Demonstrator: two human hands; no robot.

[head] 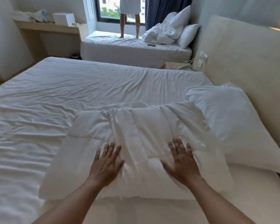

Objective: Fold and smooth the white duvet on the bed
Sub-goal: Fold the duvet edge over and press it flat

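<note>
The white duvet lies folded into a thick rumpled rectangle on the near right part of the bed. My left hand rests flat on its near left part with fingers spread. My right hand lies flat on its near right part, fingers apart too. Neither hand grips the cloth. Creases run lengthwise between the two hands. The duvet's far right edge touches a white pillow.
The padded headboard runs along the right. A second bed stands by the window, with a person standing on it and a heap of bedding. A wooden shelf lines the left wall.
</note>
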